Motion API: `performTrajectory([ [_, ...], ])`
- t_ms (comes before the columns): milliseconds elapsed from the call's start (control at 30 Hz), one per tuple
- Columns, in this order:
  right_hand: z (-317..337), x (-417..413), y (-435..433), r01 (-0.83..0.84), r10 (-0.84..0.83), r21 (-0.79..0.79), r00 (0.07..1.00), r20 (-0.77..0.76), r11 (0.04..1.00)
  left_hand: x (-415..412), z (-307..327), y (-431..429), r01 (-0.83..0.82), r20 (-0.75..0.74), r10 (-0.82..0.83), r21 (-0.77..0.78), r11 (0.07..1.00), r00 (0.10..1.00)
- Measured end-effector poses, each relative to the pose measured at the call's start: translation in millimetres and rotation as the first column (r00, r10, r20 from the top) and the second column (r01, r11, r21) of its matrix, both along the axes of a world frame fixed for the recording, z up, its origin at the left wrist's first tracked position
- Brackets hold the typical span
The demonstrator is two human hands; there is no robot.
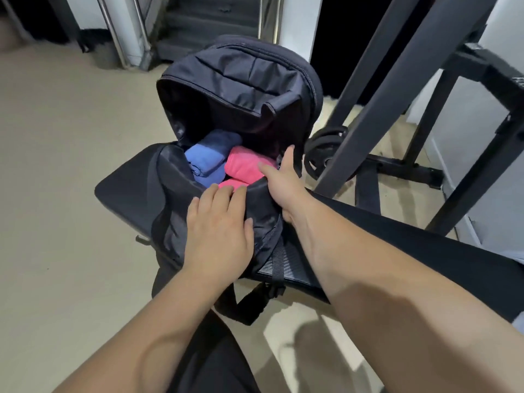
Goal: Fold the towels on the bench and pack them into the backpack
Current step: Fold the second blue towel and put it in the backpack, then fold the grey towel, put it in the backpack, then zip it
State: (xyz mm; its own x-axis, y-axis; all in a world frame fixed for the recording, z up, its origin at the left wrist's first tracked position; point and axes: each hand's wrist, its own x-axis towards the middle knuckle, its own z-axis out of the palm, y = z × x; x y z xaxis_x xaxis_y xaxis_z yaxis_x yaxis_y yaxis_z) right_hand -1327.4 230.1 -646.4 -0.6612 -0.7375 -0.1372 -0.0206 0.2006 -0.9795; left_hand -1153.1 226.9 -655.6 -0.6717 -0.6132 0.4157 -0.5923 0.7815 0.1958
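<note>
A black backpack [241,80] lies open on the end of a black padded bench [411,259], its lid flipped up and away from me. Inside lie folded blue towels [205,160] on the left and folded pink towels [245,165] on the right. My left hand [219,231] rests flat on the near wall of the bag, fingers spread, holding nothing. My right hand [280,185] grips the bag's right rim beside the zip, thumb over the edge and touching the pink towels.
A black metal weight rack [397,109] stands to the right, with a weight plate [323,154] on the floor by its foot. Beige floor [56,165] spreads to the left. Stairs and metal rails are at the back. A backpack strap [249,304] hangs off the bench.
</note>
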Motion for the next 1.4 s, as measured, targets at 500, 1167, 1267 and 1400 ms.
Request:
performTrajectory([
  [500,-14.6,-3.2,-13.6,-0.151,0.153,0.019,0.983,-0.099,0.988,-5.1,3.3,-34.8,-0.122,0.093,0.119,0.027,0.992,0.988],
  [1167,-69.8,-178.2,393.9,0.684,-0.322,0.713,0.718,-0.617,0.158,-176.9,-62.7,182.2,0.396,0.485,-0.516,0.335,0.855,0.706],
  [1267,-80.5,-187.5,423.5,0.562,-0.521,0.812,0.745,-0.416,0.156,-179.4,-73.9,197.1,0.390,0.509,-0.535,0.370,0.844,0.675],
  [1400,-96.4,-188.8,416.1,0.509,-0.100,0.792,0.856,-0.507,0.338,-174.5,-85.3,206.1,0.361,0.531,-0.518,0.376,0.854,0.671],
])
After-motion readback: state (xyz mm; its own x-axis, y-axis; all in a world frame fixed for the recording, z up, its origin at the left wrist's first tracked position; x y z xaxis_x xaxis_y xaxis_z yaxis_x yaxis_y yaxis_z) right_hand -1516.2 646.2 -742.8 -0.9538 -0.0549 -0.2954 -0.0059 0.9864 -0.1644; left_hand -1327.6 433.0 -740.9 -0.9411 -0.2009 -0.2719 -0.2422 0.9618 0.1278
